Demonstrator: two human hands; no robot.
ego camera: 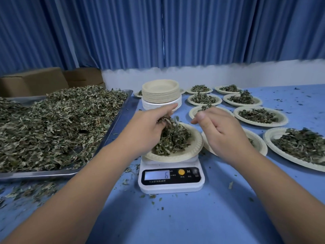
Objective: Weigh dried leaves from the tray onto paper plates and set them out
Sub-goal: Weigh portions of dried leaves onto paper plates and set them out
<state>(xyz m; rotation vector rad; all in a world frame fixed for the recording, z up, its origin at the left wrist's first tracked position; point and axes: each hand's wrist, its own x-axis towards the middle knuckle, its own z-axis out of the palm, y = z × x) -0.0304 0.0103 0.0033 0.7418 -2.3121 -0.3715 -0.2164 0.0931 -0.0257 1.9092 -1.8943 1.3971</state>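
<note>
Currently, at frame centre, the left hand (149, 125) is gripping a clump of dried leaves (166, 120) over the paper plate (177, 156) on the scale (171, 188), the right hand (221, 134) is hovering loosely curled, seemingly empty, and the next move is probably calling for small adjustments toward the target weight.

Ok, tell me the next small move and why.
Probably loosen the left hand and let its leaves sift slowly onto the plate on the scale. The hand grips a clump right above the plate and the display reads 6, so the portion seems unfinished. Watch the reading.
</note>
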